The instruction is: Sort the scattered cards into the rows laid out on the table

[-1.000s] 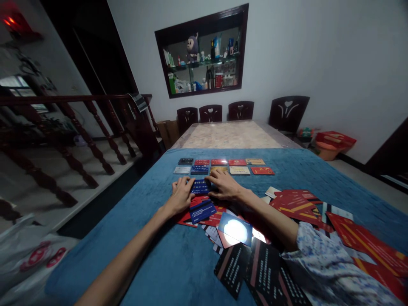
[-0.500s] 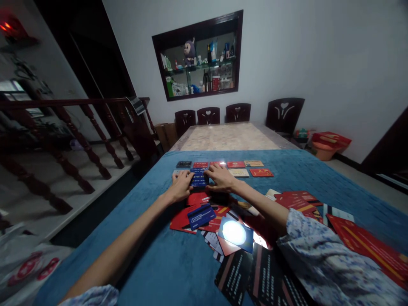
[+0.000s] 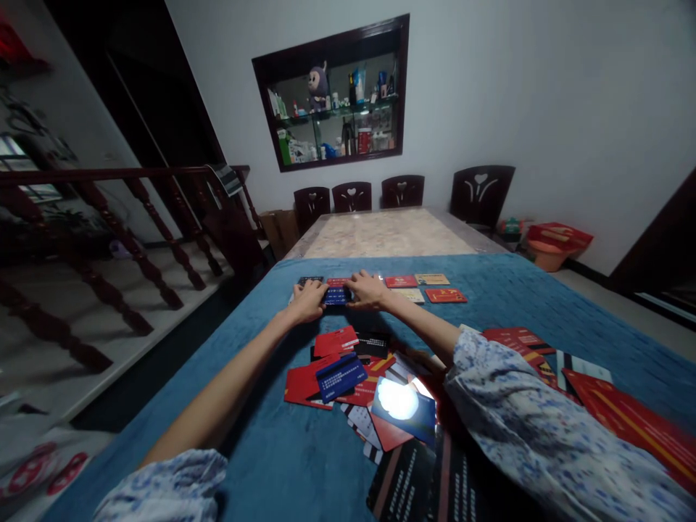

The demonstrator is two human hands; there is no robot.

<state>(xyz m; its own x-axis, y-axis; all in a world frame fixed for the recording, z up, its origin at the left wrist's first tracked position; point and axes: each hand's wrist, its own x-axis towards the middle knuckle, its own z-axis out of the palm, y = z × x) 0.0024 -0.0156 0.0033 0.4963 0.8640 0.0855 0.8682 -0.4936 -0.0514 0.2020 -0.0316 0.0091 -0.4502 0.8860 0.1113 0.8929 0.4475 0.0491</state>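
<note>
Between my two hands lies a dark blue card (image 3: 336, 296) with light print, in line with the nearer row of cards. My left hand (image 3: 309, 301) grips its left edge with curled fingers, and my right hand (image 3: 368, 291) closes on its right edge. Just behind it is a red card (image 3: 338, 283), partly covered by the fingers, with a dark card (image 3: 311, 280) on its left. To the right of my right hand are another red card (image 3: 401, 281), a yellowish card (image 3: 432, 279), a cream card (image 3: 411, 295) and a red card with yellow marks (image 3: 446, 295).
Nearer me is a loose heap with a blue card (image 3: 341, 377), a red card (image 3: 336, 340), a shiny light-blue card (image 3: 418, 417) and black cards (image 3: 399, 478). More red cards (image 3: 631, 413) lie right. A blue cloth (image 3: 261, 449) covers this table end; chairs (image 3: 402, 191) stand beyond.
Both hands have moved away from me, pushing the nearer blue card forward over the one behind it. A red card and a black card in the heap are now uncovered.
</note>
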